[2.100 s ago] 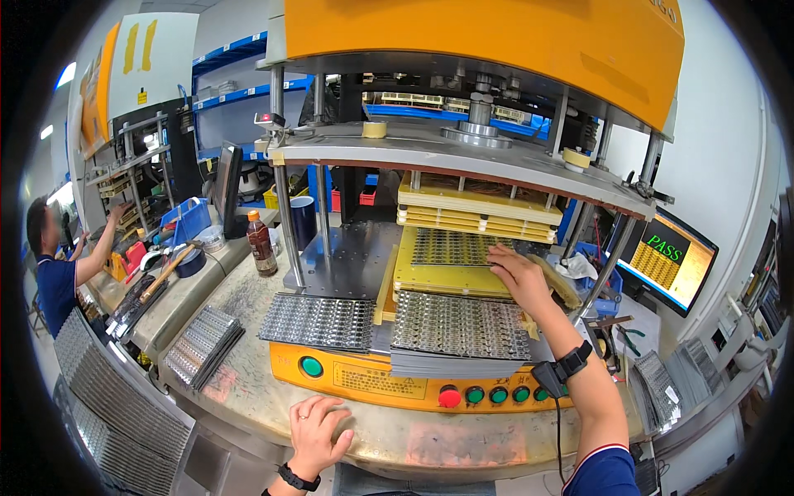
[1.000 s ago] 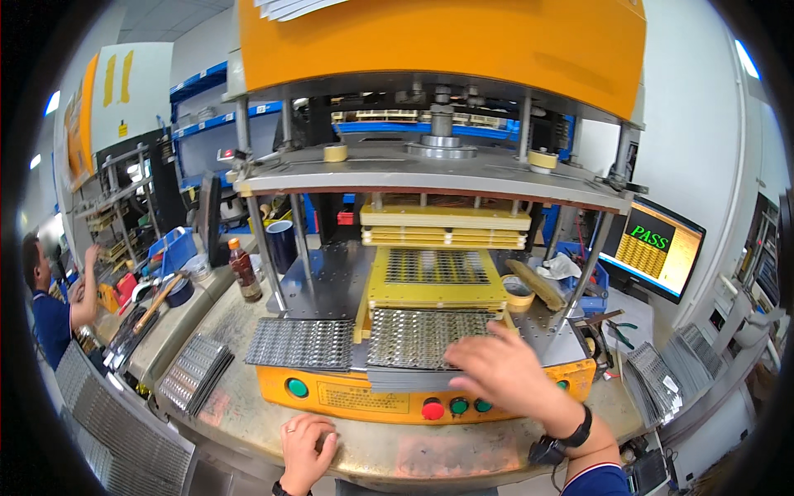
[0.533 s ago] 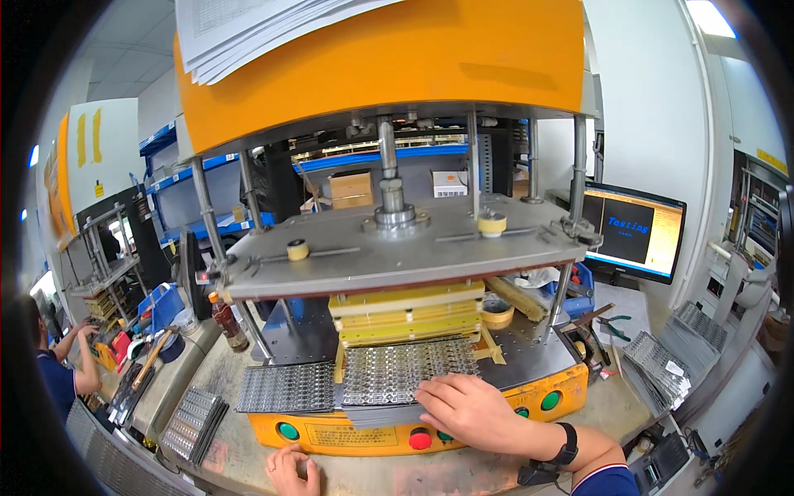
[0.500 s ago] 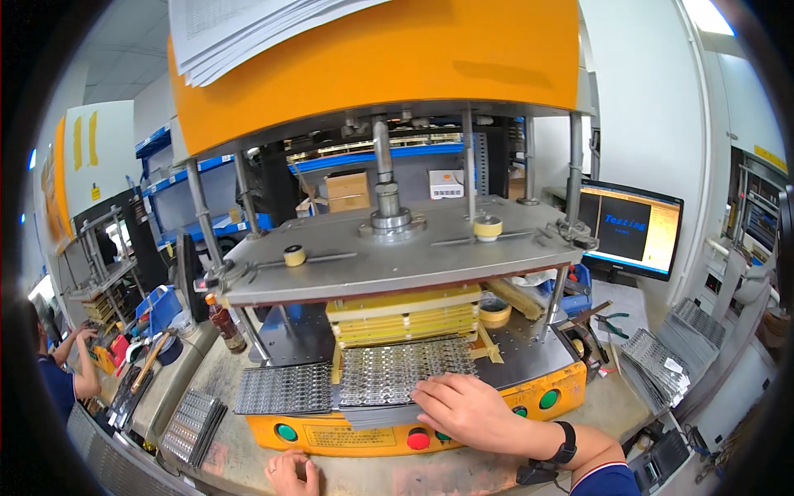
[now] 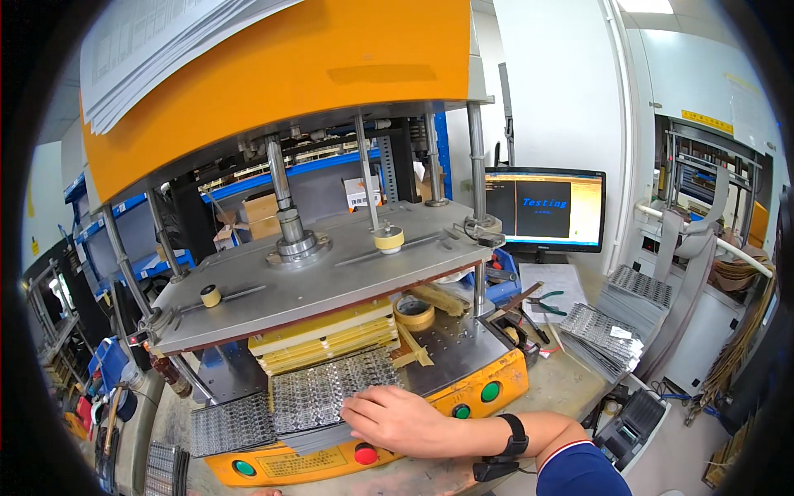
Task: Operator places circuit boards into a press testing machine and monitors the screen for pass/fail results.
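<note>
- Right hand (image 5: 385, 420): lies palm down over the front right part of the panel stack (image 5: 322, 388), hiding that corner; fingers slightly bent, and from where I stand I cannot tell whether they grip or merely rest
- Left hand (image 5: 266, 493): cut off by the lower edge, only a sliver showing; finger state cannot be told
- Panel stack: sits before the yellow fixture (image 5: 322, 341), just beside the flatter panels (image 5: 234, 423) on its left
- Yellow fixture: upper part hidden beneath the press plate (image 5: 331, 289); its inside cannot be seen
- Paper sheets (image 5: 157, 50): cropped by the upper edge
- Red button (image 5: 365, 453): just below the right hand
- Open room: dark metal bed (image 5: 451, 364) between tape roll (image 5: 413, 312) and orange base (image 5: 511, 376); bare bench (image 5: 550, 384) beyond the base, short of the right-hand piles (image 5: 604, 335)
</note>
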{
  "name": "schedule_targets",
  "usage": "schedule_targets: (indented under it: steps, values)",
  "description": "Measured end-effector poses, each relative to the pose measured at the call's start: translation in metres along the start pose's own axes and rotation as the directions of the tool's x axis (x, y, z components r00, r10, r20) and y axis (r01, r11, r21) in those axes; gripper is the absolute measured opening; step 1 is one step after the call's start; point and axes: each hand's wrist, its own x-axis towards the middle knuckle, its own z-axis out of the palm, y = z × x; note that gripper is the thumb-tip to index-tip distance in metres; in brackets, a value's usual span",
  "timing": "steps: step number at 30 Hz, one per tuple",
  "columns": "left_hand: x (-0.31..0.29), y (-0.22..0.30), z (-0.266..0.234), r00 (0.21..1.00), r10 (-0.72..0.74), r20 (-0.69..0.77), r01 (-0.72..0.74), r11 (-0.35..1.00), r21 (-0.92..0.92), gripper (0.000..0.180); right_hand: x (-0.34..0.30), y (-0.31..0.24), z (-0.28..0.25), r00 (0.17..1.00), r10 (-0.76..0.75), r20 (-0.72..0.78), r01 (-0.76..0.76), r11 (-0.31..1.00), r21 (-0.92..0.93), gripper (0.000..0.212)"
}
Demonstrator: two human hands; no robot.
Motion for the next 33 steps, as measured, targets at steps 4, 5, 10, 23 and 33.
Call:
schedule_targets:
  steps: [4,5,10,23,33]
  values:
    - [-0.001,0.001,-0.001,1.000,0.003,-0.009,-0.003,1.000,0.023,0.022,0.000,-0.001,-0.001,1.000,0.005,0.006,-0.005,1.000,0.005,0.039]
    - [-0.001,0.001,-0.001,1.000,0.003,-0.008,-0.003,1.000,0.023,0.022,0.000,-0.001,-0.002,1.000,0.006,0.006,-0.006,1.000,0.005,0.039]
    - [-0.003,-0.002,0.000,1.000,-0.018,0.017,0.018,1.000,0.026,0.023,0.000,-0.001,-0.001,1.000,0.004,0.006,-0.004,1.000,0.011,0.040]
    - [0.002,0.001,-0.002,0.999,-0.034,-0.015,0.033,0.995,-0.089,0.026,0.016,0.015,-0.036,0.997,-0.054,0.049,0.034,0.939,0.342,0.038]
    - [-0.005,-0.002,0.000,0.999,-0.034,0.022,0.036,0.997,-0.070,0.026,0.072,0.060,-0.073,0.870,0.446,-0.209,-0.115,0.596,0.795,0.072]
